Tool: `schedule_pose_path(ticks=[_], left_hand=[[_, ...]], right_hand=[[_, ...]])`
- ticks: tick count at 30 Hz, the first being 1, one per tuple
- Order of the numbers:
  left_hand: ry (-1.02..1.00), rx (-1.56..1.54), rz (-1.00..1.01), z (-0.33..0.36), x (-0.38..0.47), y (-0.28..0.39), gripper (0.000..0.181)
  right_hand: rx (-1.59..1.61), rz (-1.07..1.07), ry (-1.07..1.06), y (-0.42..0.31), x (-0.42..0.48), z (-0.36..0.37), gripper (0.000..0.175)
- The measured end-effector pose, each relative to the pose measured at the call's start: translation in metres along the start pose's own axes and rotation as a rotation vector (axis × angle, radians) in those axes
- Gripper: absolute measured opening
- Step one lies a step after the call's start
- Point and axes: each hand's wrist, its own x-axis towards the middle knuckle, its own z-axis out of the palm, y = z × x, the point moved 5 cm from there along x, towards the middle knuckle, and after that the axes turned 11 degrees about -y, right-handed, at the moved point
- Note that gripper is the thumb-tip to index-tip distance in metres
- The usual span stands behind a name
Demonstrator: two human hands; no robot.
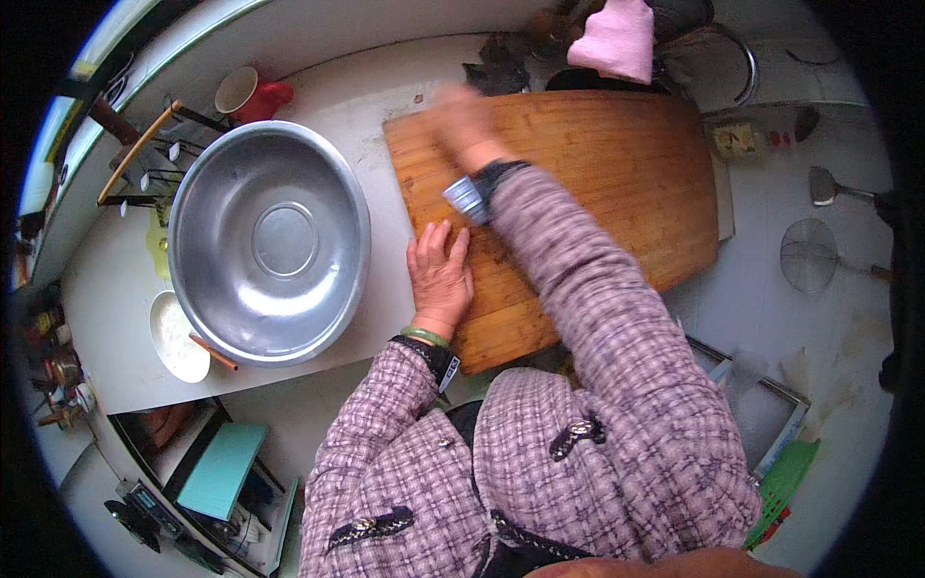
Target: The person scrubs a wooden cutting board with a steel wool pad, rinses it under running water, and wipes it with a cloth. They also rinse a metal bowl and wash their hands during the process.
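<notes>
A wooden cutting board [614, 195] lies before me on the white counter. My left hand [439, 278] rests flat on its near left edge, fingers slightly apart and a green bangle at the wrist. Reaching across to the far left corner of the board, my right hand [462, 119] is motion-blurred; its finger pose and whether it holds anything cannot be made out. To the left of the board stands a wide stainless steel basin [285, 238] with its bare bottom showing. Beside the basin is a white dish [177, 339] with white contents, and a brown stick [213, 352] lies by its edge.
A red mug [266, 101] and a wire rack with a wooden bar [137, 155] stand behind the basin. A pink cloth [616, 40] hangs near a curved metal faucet [748, 65]. At right hang a spatula [824, 186] and a wire skimmer [808, 254]. Below left is a teal panel [222, 469].
</notes>
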Motion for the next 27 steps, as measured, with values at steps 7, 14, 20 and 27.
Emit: schedule_pose_path(ticks=[7,14,20,27], left_hand=[[0.038,-0.008,0.010,-0.001,-0.001,0.001,0.052],[0.020,-0.022,0.004,0.000,-0.002,0.000,0.054],[-0.042,-0.012,-0.056,0.004,-0.004,-0.003,0.055],[0.009,-0.019,-0.008,0.000,-0.003,0.000,0.054]], right_hand=[[0.091,0.036,0.007,0.003,0.002,-0.001,0.019],[-0.144,0.483,0.147,0.158,-0.003,-0.065,0.022],[0.042,-0.086,0.005,-0.051,-0.006,0.026,0.019],[0.031,0.213,0.095,0.093,0.009,-0.031,0.022]])
